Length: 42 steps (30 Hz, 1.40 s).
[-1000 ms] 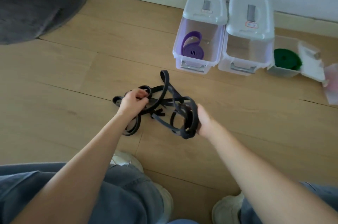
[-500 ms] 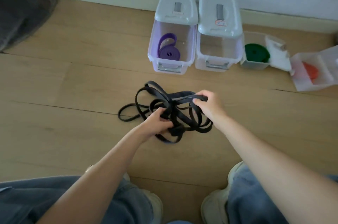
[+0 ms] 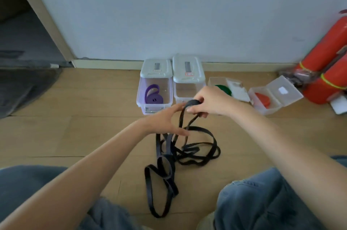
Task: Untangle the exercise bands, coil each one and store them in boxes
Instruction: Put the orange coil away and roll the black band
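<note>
A long black exercise band point(image 3: 197, 152) lies in loose tangled loops on the wooden floor between my knees. My right hand point(image 3: 210, 102) pinches a small rolled end of the band, lifted above the floor. My left hand point(image 3: 165, 121) is spread with straight fingers beside the strands that hang from the roll; its fingertips touch them. Against the wall stand a clear box point(image 3: 140, 94) holding a coiled purple band point(image 3: 153, 96) and a second clear box point(image 3: 188, 77) beside it. Two small open boxes hold a green band point(image 3: 225, 90) and an orange band point(image 3: 263, 100).
Red fire extinguishers point(image 3: 326, 72) lean in the right corner. A dark grey rug point(image 3: 22, 89) lies at the left by a doorway. My knees in blue jeans point(image 3: 262, 203) frame the band on both sides.
My right hand has lifted one end of the black band and rolled it into a small coil. My left hand has let go and opened. The band's loops have spread toward me.
</note>
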{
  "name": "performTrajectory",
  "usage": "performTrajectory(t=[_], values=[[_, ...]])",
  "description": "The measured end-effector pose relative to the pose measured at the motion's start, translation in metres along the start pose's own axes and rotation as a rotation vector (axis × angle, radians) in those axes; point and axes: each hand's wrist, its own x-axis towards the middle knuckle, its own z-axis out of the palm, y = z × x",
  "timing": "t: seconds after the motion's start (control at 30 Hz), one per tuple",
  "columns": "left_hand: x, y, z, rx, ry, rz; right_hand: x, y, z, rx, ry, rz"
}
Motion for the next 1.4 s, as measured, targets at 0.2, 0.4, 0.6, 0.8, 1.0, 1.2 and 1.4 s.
performTrajectory(t=[0.2, 0.4, 0.6, 0.8, 1.0, 1.2, 1.4], values=[[-0.017, 0.054, -0.018, -0.138, 0.194, 0.199, -0.042, -0.034, -0.055, 0.867, 0.282, -0.319], [-0.013, 0.078, -0.039, -0.223, 0.3, 0.216, -0.052, -0.012, -0.085, 0.578, 0.385, -0.01], [-0.019, 0.091, -0.057, 0.056, 0.289, 0.247, -0.048, -0.002, -0.077, 0.38, 0.301, 0.131], [-0.019, 0.105, -0.065, -0.732, 0.198, 0.223, -0.03, 0.005, -0.053, 0.186, 0.165, 0.1], [-0.014, 0.114, -0.067, -1.043, 0.233, 0.21, -0.028, 0.009, -0.029, 0.088, -0.066, 0.166], [-0.017, 0.123, -0.059, -1.311, 0.162, 0.245, -0.027, -0.014, -0.018, 0.521, -0.028, -0.05], [-0.014, 0.094, -0.037, -0.734, 0.085, 0.081, -0.028, -0.014, -0.032, 0.963, 0.193, -0.093]])
